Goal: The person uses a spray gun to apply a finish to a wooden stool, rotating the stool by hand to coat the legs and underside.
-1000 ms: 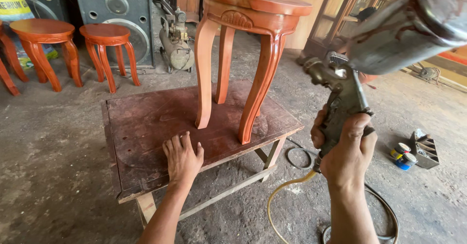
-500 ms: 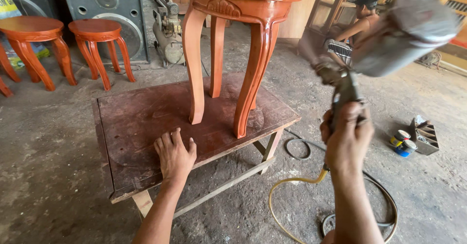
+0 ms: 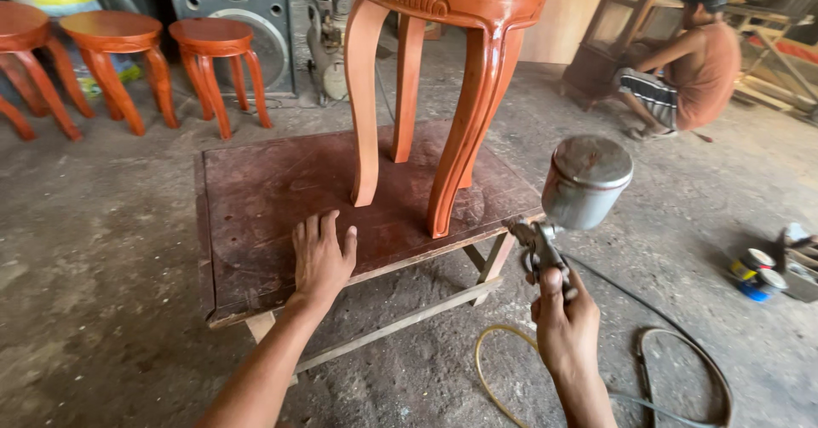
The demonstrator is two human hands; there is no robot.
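Orange-brown varnished stool (image 3: 443, 70), dark reddish stained platform (image 3: 273, 189), grey metal spray gun (image 3: 575, 193)

The left arm comes up from the lower edge of the view, bare and nearly straight, slanting toward the upper right. Its left hand (image 3: 322, 256) lies palm down with the wrist slightly bent back, the four fingers stretched forward and held close together, and the thumb spread out to the right. The right arm rises more steeply from the bottom edge, forearm close to upright. The right hand (image 3: 562, 326) is seen from the back, curled tight into a fist-like grip, knuckles toward the camera. One finger seems to reach higher than the others, though the angle leaves that unclear. The two hands sit well apart.
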